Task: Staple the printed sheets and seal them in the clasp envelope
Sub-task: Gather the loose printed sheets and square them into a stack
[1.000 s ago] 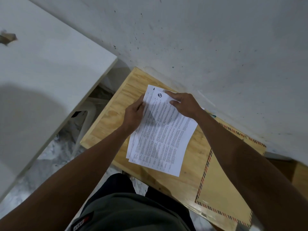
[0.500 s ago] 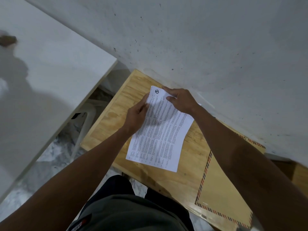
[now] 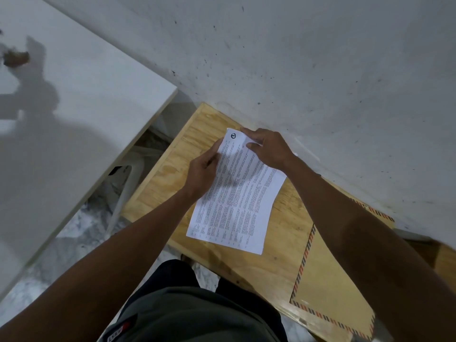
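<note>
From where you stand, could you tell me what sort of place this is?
Probably a plain back room or workshop used for paperwork. A bare plywood table stands against a scuffed white wall, the floor is rough, and sheets and an envelope lie on the table.

White sheets, tan envelope, pale plywood.
Sheets [image 3: 237, 206]: white, dense black print. Envelope [image 3: 328, 287]: tan, red-and-dark striped border. Worktop [image 3: 167, 178]: light wood grain. Wall [image 3: 296, 58]: grey-white, dark specks.
</note>
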